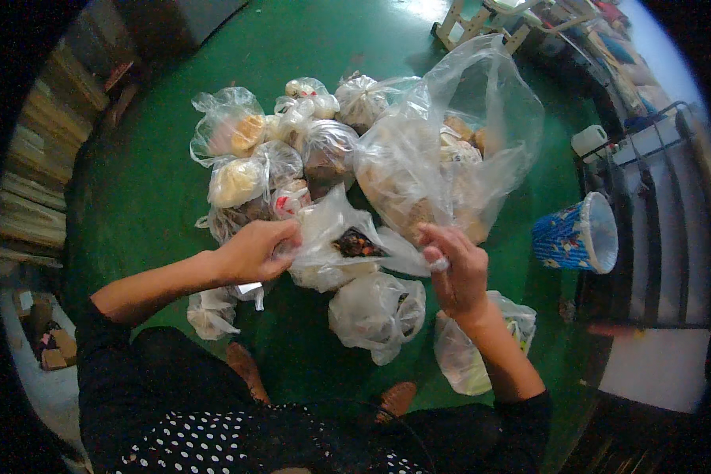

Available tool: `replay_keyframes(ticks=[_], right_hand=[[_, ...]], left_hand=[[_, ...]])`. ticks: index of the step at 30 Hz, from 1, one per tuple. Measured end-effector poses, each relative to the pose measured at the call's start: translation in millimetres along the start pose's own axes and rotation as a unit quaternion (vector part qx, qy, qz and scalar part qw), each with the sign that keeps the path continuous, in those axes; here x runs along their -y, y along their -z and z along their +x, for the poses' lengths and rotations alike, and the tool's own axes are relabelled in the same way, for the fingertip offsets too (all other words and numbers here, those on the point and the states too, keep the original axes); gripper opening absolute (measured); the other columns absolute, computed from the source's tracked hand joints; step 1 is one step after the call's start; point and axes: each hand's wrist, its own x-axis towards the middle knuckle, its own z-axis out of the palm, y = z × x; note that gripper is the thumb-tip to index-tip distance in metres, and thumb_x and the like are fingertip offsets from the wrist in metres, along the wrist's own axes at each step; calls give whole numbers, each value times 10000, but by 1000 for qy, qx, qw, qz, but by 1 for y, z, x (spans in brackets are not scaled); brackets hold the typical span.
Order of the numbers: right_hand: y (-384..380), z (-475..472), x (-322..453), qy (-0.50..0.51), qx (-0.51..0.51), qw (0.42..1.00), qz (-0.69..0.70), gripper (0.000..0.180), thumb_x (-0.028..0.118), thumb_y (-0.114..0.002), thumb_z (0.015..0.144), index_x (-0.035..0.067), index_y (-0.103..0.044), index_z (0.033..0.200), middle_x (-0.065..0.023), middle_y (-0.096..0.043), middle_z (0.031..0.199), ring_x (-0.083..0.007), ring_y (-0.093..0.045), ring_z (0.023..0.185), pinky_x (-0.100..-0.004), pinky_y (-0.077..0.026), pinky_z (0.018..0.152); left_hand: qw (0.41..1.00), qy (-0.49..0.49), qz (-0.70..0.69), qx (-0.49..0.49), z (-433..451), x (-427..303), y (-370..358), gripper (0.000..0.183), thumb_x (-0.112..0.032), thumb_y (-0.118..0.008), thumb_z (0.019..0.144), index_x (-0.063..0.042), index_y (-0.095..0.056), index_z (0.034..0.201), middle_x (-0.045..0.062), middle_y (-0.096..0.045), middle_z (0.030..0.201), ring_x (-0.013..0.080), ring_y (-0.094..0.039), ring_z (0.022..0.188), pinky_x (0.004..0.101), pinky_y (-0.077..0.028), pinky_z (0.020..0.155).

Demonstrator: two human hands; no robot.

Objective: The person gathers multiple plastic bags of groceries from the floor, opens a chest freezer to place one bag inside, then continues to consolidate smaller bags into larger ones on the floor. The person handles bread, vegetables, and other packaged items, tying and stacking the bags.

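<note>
Between my two hands a translucent plastic bag (326,231) is stretched wide at its mouth. Dark pieces with red-orange bits (356,243) show through its opening; what they are I cannot tell. My left hand (266,249) pinches the left side of the rim, and my right hand (455,260) grips the right side. Just beyond the right hand stands a large clear plastic bag (403,160) holding several brown and pale items. A knotted whitish bag (373,314) lies nearer to me, below the stretched one.
Several tied clear bags (237,181) crowd the green floor (148,207) ahead and to the left. Another plastic bag (465,364) sits beside my right forearm. A blue patterned bin (569,234) lies tilted at right, near a dark rack (646,189). Cream step-stool legs (468,26) stand at the back.
</note>
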Motion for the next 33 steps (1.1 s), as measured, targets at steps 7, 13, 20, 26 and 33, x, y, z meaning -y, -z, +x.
replay_keyframes(ticks=[7, 13, 20, 26, 33], right_hand=[[-13, -15, 12, -159, 69, 972, 162, 316, 250, -518, 951, 0, -606, 1123, -155, -666, 888, -276, -665, 783, -327, -518, 704], [-10, -16, 11, -160, 93, 966, 181, 347, 268, -482, 970, -6, -593, 1150, -145, -675, 920, -236, -659, 802, -320, -511, 737], [-9, -5, 27, -317, 10, 891, 325, 517, 464, -364, 980, 40, -629, 1108, -72, -669, 961, -133, -605, 735, -232, -405, 588], [-14, 6, 12, -397, -59, 749, 528, 532, 468, -342, 993, 10, -612, 977, -58, -566, 740, -141, -483, 614, -259, -377, 592], [-5, 21, 54, -358, 106, 801, 468, 442, 405, -447, 952, -12, -594, 949, -111, -617, 757, -180, -580, 619, -285, -463, 551]], left_hand=[[997, -72, -23, 1, -18, 16, -16, 545, 18, -663, 674, -77, -531, 1194, 165, -441, 1349, 361, -431, 1243, 403, -346, 1053], [990, -132, -35, -22, 2, 9, -31, 394, -40, -704, 675, -86, -593, 1050, 135, -550, 1148, 331, -526, 1097, 390, -413, 962], [983, -80, -167, -11, 20, -18, -24, 243, -124, -712, 769, -88, -575, 966, 84, -567, 849, 289, -580, 871, 365, -461, 815], [936, -277, -109, -186, 47, -35, -11, 124, -190, -601, 889, -87, -583, 954, 96, -544, 780, 256, -583, 857, 353, -462, 817], [857, 138, -495, -50, 45, -61, -16, 357, -331, -637, 866, -78, -462, 1047, 7, -473, 702, 121, -507, 599, 294, -463, 563]])
